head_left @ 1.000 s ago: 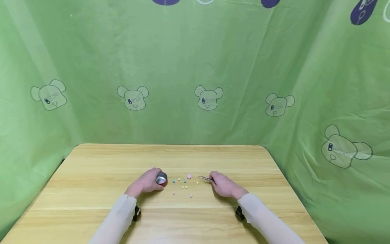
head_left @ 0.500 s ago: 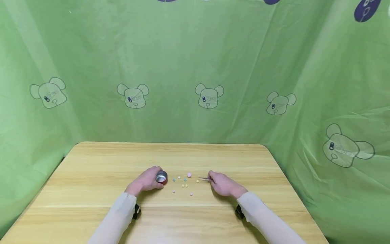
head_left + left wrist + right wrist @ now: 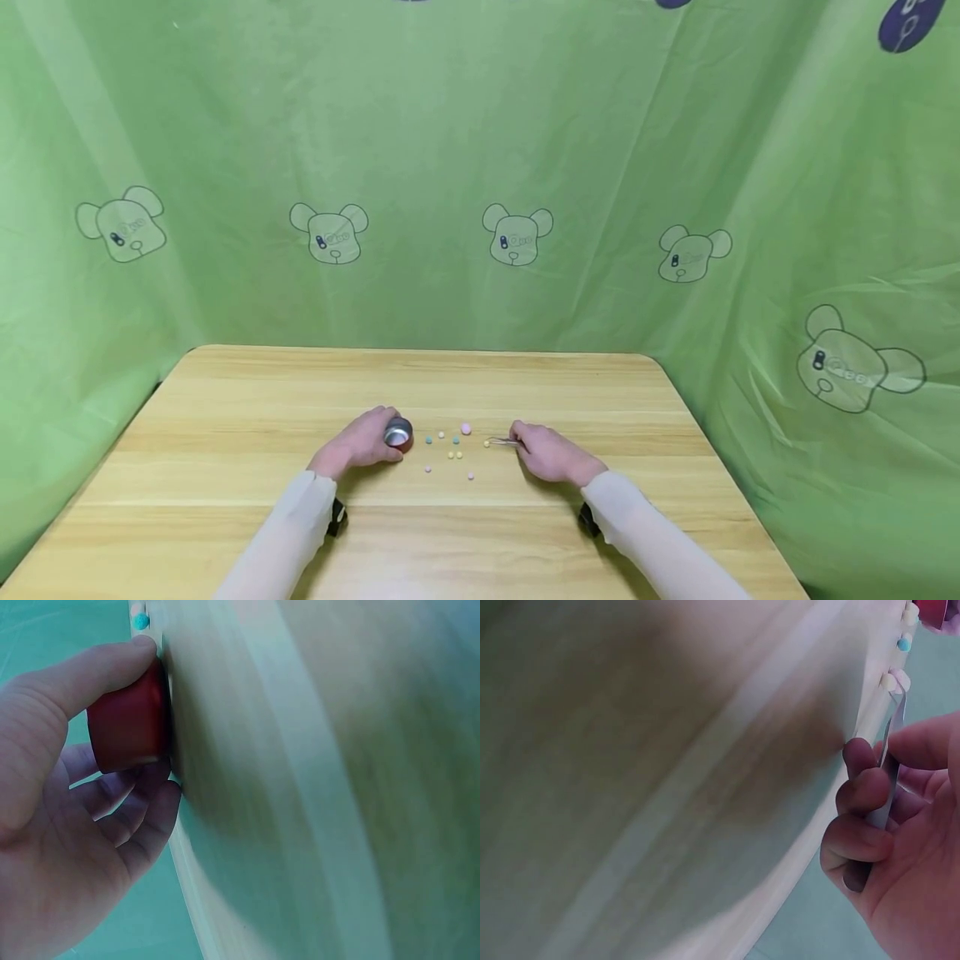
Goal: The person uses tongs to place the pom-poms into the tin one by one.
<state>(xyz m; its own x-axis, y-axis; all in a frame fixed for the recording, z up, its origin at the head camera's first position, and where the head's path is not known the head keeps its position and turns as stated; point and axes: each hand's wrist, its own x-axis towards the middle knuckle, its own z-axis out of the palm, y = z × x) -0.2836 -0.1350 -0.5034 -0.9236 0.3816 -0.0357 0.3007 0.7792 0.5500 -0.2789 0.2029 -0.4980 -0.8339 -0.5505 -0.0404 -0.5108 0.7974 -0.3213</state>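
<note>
Obscured around the red container

Container's wall partly hidden by left hand. Right of container: tweezers partly covered by right hand; tip contact with yellow bead too small to tell. Sleeves, nearer than container, cut off at lower edge.

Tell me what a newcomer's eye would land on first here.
Probably the green backdrop with its bear-head outlines, filling the head view behind the wooden table. Next, likely, the small pastel balls, scattered on the table between the two arms. On either side of them, the person's left grip holds a red container and the right grip holds silvery tweezers.
</note>
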